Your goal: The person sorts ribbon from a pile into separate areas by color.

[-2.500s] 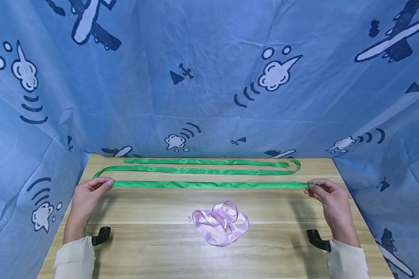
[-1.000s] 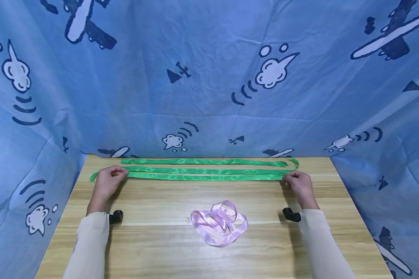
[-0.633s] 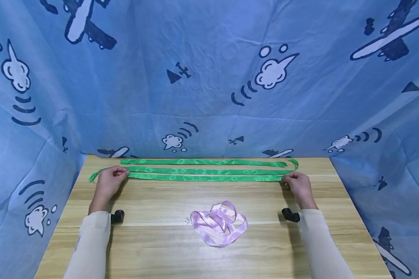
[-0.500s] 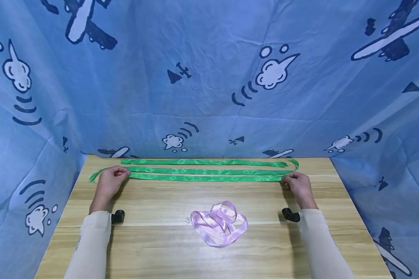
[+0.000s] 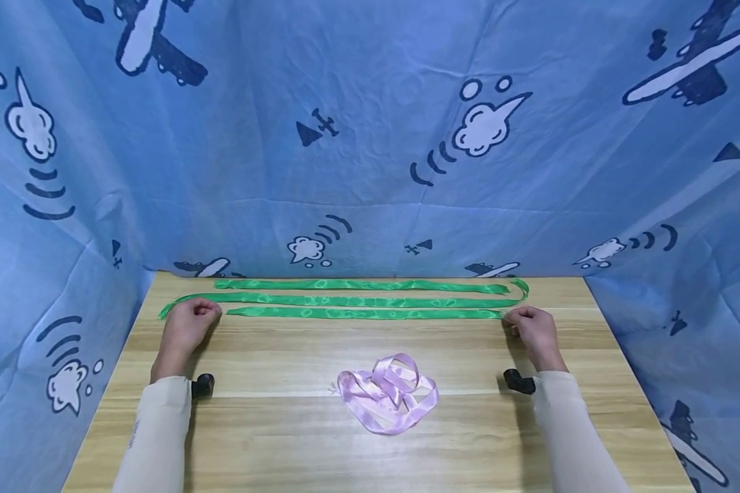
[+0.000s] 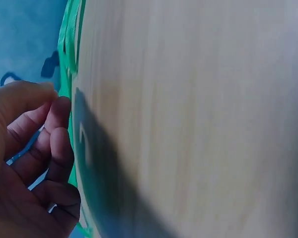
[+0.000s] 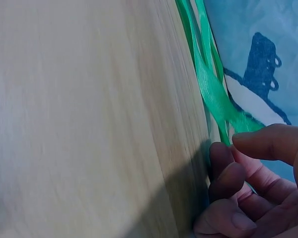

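Front strip of green ribbon (image 5: 364, 313) lies flat on the bench (image 5: 271, 438); probably light, limp, slick, so pinch the ends. Left hand (image 5: 185, 330): fingers curled, tips together, empty, just off one end; right hand (image 5: 535, 335): at the other end, can't tell if pinching.

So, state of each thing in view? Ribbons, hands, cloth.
Back strip: green, laid out nearly straight.
Middle strip: green, extended, both ends curved.
Front strip: green, nearly straight, left end free.
Lilac ribbon: loose heap of loops.
Left hand: fingers loosely curled, apart from the front strip's left end, nothing visibly held.
Right hand: fingertips at the front strip's right end; grip unclear.
Cloth: hanging, creased.
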Demonstrator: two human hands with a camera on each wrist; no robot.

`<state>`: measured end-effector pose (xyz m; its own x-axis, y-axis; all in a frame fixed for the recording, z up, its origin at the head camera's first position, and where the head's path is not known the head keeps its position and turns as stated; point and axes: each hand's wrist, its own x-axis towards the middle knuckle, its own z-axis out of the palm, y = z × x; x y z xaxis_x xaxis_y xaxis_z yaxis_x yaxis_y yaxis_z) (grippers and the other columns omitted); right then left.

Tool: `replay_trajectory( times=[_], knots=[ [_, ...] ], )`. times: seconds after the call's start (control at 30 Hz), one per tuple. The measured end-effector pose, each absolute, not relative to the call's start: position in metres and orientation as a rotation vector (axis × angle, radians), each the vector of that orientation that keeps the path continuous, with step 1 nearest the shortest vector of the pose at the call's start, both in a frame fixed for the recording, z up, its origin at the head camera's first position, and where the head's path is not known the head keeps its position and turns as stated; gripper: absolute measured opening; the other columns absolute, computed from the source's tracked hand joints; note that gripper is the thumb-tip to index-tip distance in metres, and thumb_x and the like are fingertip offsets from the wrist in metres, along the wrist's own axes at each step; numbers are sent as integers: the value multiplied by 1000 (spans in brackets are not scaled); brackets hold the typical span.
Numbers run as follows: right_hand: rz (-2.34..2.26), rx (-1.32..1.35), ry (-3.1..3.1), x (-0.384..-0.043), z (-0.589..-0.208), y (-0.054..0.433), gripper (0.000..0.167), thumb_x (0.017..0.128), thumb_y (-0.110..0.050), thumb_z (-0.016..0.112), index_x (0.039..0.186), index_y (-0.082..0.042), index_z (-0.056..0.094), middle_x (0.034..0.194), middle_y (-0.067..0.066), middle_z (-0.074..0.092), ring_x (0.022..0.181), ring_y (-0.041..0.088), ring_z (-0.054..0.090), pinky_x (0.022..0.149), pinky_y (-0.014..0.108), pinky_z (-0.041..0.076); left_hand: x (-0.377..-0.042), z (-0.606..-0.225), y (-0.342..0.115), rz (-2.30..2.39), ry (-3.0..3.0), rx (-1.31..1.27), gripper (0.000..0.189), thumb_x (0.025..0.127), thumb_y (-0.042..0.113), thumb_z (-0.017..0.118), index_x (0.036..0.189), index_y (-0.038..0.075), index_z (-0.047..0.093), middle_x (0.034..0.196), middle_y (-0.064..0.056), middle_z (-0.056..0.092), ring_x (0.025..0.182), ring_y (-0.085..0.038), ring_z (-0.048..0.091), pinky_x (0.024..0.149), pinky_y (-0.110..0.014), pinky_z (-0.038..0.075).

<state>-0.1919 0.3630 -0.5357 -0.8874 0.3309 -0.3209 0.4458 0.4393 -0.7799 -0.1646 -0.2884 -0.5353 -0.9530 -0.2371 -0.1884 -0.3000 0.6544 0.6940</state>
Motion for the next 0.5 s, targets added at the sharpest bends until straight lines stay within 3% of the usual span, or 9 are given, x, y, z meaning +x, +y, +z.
replay_trajectory(
  times=[0.5],
  knots=[
    [-1470,709,2524,-172,-533,378,18,105,-11,58,110,4,66,80,-12,66,72,6,62,68,23,53,-132,-526,-293,1179,2816,-556,23,104,19,63,110,-2,72,98,-14,69,84,-21,58,69,-27,46]
  ],
)
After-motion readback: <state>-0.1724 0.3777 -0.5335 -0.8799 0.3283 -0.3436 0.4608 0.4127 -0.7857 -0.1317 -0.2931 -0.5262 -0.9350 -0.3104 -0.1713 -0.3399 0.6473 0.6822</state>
